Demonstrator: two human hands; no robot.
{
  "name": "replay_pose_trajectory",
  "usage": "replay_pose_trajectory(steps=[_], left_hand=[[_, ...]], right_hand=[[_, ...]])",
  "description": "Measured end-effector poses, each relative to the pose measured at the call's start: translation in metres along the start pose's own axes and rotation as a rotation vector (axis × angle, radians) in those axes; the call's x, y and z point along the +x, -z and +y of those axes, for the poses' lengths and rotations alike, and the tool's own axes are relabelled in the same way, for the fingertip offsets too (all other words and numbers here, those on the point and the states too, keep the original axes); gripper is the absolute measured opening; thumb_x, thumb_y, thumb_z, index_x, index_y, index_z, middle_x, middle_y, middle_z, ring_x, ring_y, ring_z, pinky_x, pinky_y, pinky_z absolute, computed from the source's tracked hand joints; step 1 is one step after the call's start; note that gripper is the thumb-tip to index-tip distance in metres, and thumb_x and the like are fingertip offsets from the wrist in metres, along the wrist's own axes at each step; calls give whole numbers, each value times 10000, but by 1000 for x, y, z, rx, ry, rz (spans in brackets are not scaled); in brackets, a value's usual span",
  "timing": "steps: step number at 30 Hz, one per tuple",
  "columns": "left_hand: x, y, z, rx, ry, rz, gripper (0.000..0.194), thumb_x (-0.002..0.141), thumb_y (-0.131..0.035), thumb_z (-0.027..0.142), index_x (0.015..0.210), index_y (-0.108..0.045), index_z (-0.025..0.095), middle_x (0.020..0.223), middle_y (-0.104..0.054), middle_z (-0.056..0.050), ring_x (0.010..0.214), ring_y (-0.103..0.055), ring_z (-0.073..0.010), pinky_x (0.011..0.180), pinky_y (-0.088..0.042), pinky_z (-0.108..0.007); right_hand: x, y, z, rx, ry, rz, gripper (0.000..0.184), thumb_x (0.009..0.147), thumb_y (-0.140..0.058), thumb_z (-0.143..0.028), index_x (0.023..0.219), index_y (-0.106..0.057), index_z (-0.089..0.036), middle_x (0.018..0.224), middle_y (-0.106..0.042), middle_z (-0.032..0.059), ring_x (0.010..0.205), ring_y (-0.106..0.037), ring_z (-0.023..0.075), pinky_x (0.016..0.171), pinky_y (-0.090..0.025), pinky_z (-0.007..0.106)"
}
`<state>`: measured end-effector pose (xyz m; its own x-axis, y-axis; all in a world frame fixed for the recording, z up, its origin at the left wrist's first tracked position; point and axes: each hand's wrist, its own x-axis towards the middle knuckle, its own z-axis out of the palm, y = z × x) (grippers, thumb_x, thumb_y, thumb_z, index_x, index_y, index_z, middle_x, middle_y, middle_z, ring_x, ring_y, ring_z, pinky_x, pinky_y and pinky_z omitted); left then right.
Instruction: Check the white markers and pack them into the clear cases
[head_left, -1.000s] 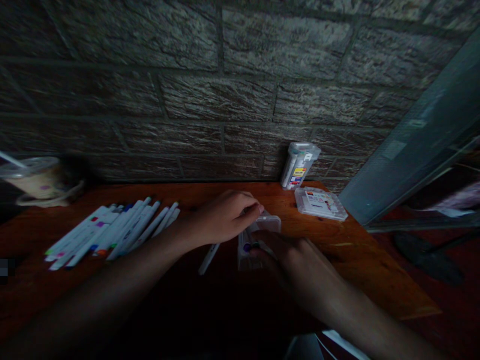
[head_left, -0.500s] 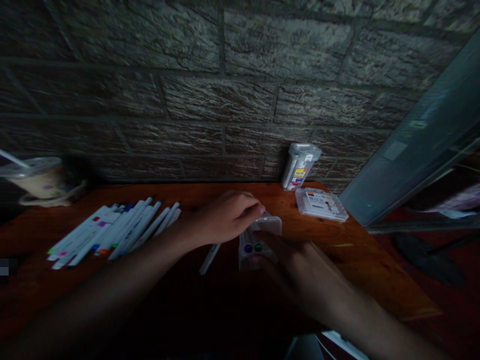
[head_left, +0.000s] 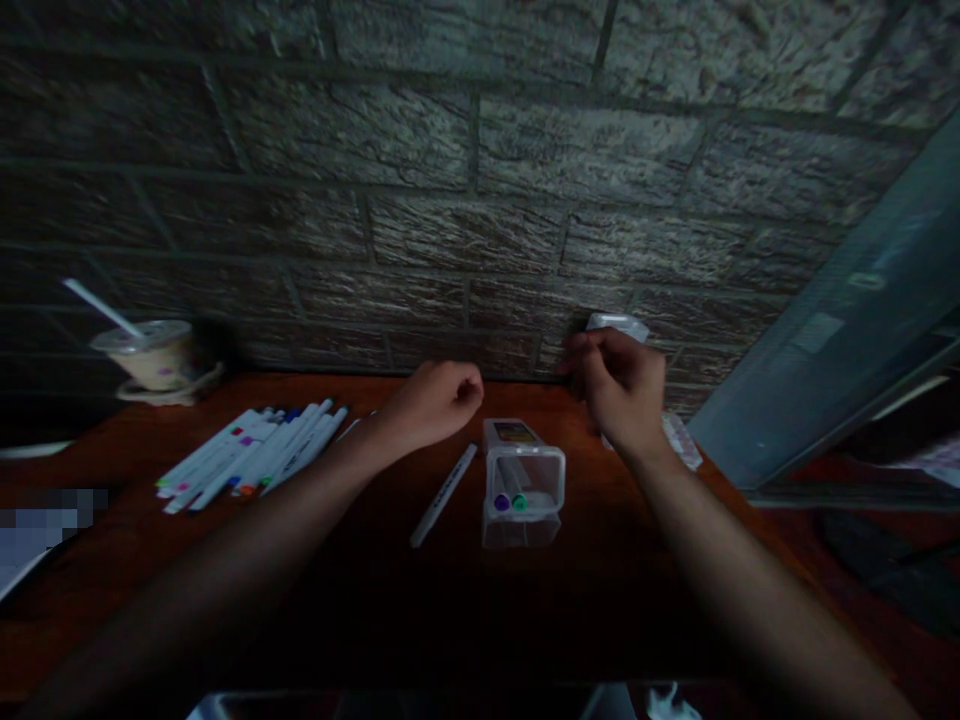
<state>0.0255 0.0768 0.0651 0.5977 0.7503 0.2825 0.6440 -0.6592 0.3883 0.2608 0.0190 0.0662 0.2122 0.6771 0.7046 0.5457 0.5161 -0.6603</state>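
A clear plastic marker case [head_left: 525, 475] lies on the table with its mouth toward me. Inside it are two markers, one with a purple end [head_left: 502, 503] and one with a green end [head_left: 520, 502]. My left hand [head_left: 435, 405] is curled into a loose fist behind and left of the case, apart from it, and nothing shows in it. A single white marker [head_left: 444, 496] lies between that hand and the case. My right hand [head_left: 619, 388] is raised at the back right, fingers curled and slightly blurred, with nothing visible in them. It hides most of a standing clear container [head_left: 619, 325].
A pile of white markers [head_left: 255, 455] with coloured ends lies on the left. Behind it, a lidded drink cup [head_left: 150, 358] with a straw sits in a holder. A flat clear box [head_left: 681, 442] is partly behind my right wrist. A brick wall [head_left: 420, 240] closes the back.
Both hands have left the clear case. My right hand has moved up and back to the right; my left has drawn away leftward. The view has shifted slightly, bringing the cup further into sight.
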Motion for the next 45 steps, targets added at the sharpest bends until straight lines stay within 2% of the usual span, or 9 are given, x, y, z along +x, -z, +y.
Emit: replay_pose_trajectory(steps=[4, 7, 11, 18, 23, 26, 30, 40, 45], left_hand=[[-26, -9, -15, 52, 82, -179, 158, 872, -630, 226, 760, -732, 182, 756, -761, -43, 682, -685, -190, 581, -380, -265], [-49, -23, -24, 49, 104, -271, 232, 864, -698, 394, 742, -722, 199, 727, -747, -28, 660, -674, -186, 544, -350, -260], [-62, -36, -30, 55, 121, -297, 292, 848, -722, 500, 824, -724, 209, 785, -756, -32, 713, -687, -204, 572, -369, -270], [-60, -42, -25, 157, 187, -251, 303, 924, -622, 487, 870, -746, 215, 849, -773, -71, 774, -721, -235, 622, -435, -293], [-58, -19, -43, 280, 327, -165, 407, 1011, -463, 490, 930, -748, 211, 958, -784, -126, 915, -747, -287, 742, -513, -345], [-58, 1, -67, 375, 453, -122, 269, 955, -542, 369, 1010, -742, 197, 1076, -774, -165, 1075, -720, -349, 866, -532, -407], [-60, 12, -88, 428, 562, -152, 289, 902, -595, 364, 1032, -734, 146, 1156, -748, -238, 1116, -706, -420, 881, -546, -468], [-61, 0, -80, 346, 434, -123, 233, 902, -605, 401, 845, -704, 198, 959, -780, -158, 992, -734, -342, 799, -522, -365], [-54, 1, -74, 230, 365, -12, 253, 1003, -447, 355, 995, -650, 204, 817, -745, -88, 816, -753, -268, 712, -508, -320]], right_hand=[[6, -27, 59, -9, -74, -20, 372, 1002, -487, -468, 931, -687, -162, 669, -734, 53, 459, -584, 151, 428, -439, 246], [-12, -26, 77, -67, -47, -110, 349, 993, -508, -456, 933, -701, -172, 689, -750, 65, 496, -623, 177, 469, -469, 272], [-29, -17, 75, -189, 23, -222, 280, 975, -553, -404, 881, -723, -203, 721, -754, 60, 614, -685, 216, 579, -488, 306], [-25, -16, 79, -296, 99, -283, 291, 970, -511, -369, 866, -728, -205, 681, -747, 57, 556, -677, 225, 545, -452, 314], [-24, -14, 86, -335, 108, -270, 293, 953, -496, -357, 899, -736, -196, 730, -775, 78, 599, -714, 245, 564, -466, 325], [-24, -13, 86, -348, 105, -272, 301, 952, -493, -363, 897, -738, -197, 720, -774, 76, 599, -718, 244, 566, -469, 323], [-24, -14, 86, -358, 94, -269, 307, 947, -497, -373, 878, -740, -199, 705, -771, 76, 586, -717, 248, 557, -465, 326], [-24, -14, 90, -309, 58, -275, 268, 936, -533, -353, 890, -745, -195, 724, -764, 81, 602, -697, 256, 576, -456, 345], [-23, -13, 89, -220, -6, -264, 249, 940, -540, -347, 942, -740, -199, 784, -780, 72, 665, -707, 242, 620, -488, 338]])
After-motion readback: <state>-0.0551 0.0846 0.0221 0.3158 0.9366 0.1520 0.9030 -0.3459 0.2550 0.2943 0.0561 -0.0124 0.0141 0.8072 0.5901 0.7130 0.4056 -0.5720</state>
